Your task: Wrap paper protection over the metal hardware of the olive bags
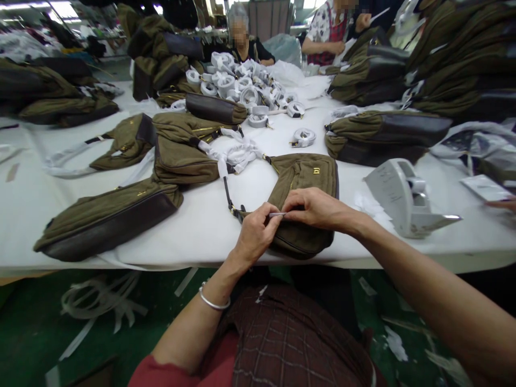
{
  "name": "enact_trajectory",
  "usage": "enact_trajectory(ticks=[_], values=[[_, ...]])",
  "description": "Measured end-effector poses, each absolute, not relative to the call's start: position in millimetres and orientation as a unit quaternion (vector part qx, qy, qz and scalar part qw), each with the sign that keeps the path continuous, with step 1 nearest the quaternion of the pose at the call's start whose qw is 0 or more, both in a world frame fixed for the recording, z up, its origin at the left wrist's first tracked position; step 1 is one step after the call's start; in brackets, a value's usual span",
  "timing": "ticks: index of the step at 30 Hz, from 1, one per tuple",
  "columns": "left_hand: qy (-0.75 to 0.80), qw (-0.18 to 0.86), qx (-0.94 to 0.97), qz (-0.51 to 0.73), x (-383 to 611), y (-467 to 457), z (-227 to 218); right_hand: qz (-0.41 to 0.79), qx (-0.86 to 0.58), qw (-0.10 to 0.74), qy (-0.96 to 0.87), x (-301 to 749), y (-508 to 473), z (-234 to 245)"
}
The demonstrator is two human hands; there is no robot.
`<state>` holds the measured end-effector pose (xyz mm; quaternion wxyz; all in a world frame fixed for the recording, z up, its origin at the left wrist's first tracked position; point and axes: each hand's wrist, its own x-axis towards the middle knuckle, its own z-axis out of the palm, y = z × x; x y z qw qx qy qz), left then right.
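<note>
Thumb and fingers of my left hand (258,228) pinch one end of a small thin white strip (276,214). My right hand (312,208) is closed on its other end, just to the right. Both hands are above an olive-green fabric bag (310,236) with dark piping and a small gold emblem (316,171). The bag lies at the table's front edge, and my hands hide part of it. Its dark strap (227,193) with metal fittings runs out to the left, partly wrapped in white material.
More olive bags (108,220) lie on the left; others are stacked at the right (368,70). Rolled, wrapped straps (242,80) are heaped at the back. A grey, pointed device (407,199) stands right of my bag. Two people (241,45) are across the white table (209,242).
</note>
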<state>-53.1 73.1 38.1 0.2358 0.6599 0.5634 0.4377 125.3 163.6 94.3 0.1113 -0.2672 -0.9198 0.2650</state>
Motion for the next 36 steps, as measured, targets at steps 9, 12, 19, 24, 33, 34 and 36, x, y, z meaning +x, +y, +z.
enact_trajectory(ticks=[9,12,19,24,33,34,36], values=[[0.568,0.264,0.663,0.411,-47.3,67.6,39.3,0.188,-0.219,0.059,-0.956,122.7,165.1,100.9],[0.56,0.381,0.578,0.455,-42.2,69.9,38.8,0.116,-0.177,0.08,-0.974,123.6,166.0,91.9],[0.407,0.687,0.226,0.558,-33.7,81.2,35.0,-0.055,-0.108,0.134,-0.984,130.3,159.2,78.0],[0.329,0.762,0.099,0.549,-33.9,80.0,32.8,-0.018,-0.141,0.131,-0.981,132.9,144.2,71.1],[0.333,0.778,0.137,0.514,-42.1,74.7,26.3,-0.05,-0.176,0.171,-0.968,127.5,129.8,58.5],[0.342,0.77,0.158,0.515,-42.0,74.1,25.7,-0.047,-0.17,0.184,-0.967,127.9,129.6,57.9],[0.354,0.752,0.197,0.52,-41.5,72.3,24.7,-0.037,-0.167,0.208,-0.963,129.1,129.0,56.7]])
